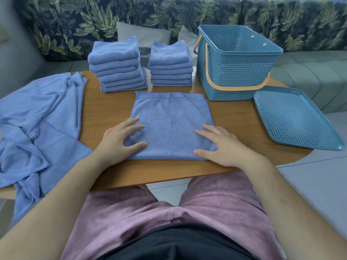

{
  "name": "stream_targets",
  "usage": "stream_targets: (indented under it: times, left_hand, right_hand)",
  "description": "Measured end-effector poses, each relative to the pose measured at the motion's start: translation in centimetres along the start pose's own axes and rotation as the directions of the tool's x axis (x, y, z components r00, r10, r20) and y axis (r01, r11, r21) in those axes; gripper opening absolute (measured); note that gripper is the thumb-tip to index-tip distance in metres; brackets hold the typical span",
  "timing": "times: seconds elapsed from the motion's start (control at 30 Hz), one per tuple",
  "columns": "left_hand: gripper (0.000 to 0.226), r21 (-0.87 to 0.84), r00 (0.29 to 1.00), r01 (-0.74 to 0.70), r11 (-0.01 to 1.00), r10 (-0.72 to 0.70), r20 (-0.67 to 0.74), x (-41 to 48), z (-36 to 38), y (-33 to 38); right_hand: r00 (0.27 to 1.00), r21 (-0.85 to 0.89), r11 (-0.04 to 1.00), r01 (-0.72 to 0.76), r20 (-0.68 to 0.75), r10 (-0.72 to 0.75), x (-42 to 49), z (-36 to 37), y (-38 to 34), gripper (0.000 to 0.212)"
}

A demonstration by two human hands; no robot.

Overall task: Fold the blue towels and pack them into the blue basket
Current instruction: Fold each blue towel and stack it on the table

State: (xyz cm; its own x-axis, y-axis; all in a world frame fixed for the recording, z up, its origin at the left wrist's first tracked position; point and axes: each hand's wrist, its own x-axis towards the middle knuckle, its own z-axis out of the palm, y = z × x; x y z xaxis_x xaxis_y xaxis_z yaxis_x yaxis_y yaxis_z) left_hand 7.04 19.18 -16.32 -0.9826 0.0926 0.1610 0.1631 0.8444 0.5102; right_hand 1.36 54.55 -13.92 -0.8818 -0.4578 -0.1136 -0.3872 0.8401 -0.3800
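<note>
towel point(170, 124) lies doubled at the counter point(109, 109) front edge, centre. left grip point(122, 139) and right grip point(223, 145) released, fingers flat on its near corners. judgement: smooth outward, align hems before next fold. basket point(234, 76) at back right corner.

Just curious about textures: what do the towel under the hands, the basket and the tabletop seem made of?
The towel looks like soft microfibre: fine matte nap, stitched hem. The basket seems moulded plastic: rigid perforated walls, slight sheen. The table shows wood grain, possibly laminate; smooth finish.
</note>
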Motion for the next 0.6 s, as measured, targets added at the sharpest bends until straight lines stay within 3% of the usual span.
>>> stream_targets:
  times: [0.07,0.13,0.23,0.33,0.4,0.47,0.53,0.6]
  left_hand:
    - [0.069,0.129,0.996,-0.005,0.992,-0.008,0.094,0.0,-0.4,0.3]
    - [0.058,0.221,0.998,-0.017,0.975,0.005,0.055,0.0,-1.2,0.9]
    - [0.049,0.289,0.995,-0.004,0.957,0.032,-0.09,0.0,-1.4,2.4]
    - [0.049,0.274,0.992,-0.035,0.961,0.067,-0.108,0.6,0.7,3.3]
    - [0.068,0.257,0.998,-0.049,0.965,0.039,0.042,1.0,2.1,3.7]
    - [0.079,0.26,0.99,-0.024,0.965,-0.013,0.141,1.1,2.5,4.0]
    - [0.076,0.297,0.993,-0.048,0.954,0.013,0.119,0.9,2.0,4.2]
    - [0.064,0.352,0.998,-0.065,0.934,0.065,0.012,0.5,1.0,4.9]
  right_hand:
    - [0.996,-0.077,0.997,-0.032,0.078,0.038,-0.4,-0.7,-0.2,0.081]
    - [0.994,-0.138,0.989,-0.051,0.089,0.064,-0.7,-1.8,-0.6,0.074]
    - [0.997,-0.254,0.965,-0.059,-0.069,0.043,-0.8,-2.2,-2.0,0.05]
    - [0.978,-0.326,0.945,-0.011,-0.2,-0.058,0.0,0.0,-3.4,0.063]
    - [0.992,-0.282,0.958,0.046,-0.103,-0.077,0.7,2.0,-4.3,0.079]
    - [0.999,-0.227,0.973,0.041,-0.005,-0.043,1.1,3.1,-4.8,0.075]
    - [0.999,-0.215,0.976,0.031,0.042,-0.023,0.9,2.7,-5.1,0.072]
    - [0.996,-0.258,0.964,0.059,0.085,-0.038,-0.2,1.5,-5.9,0.073]
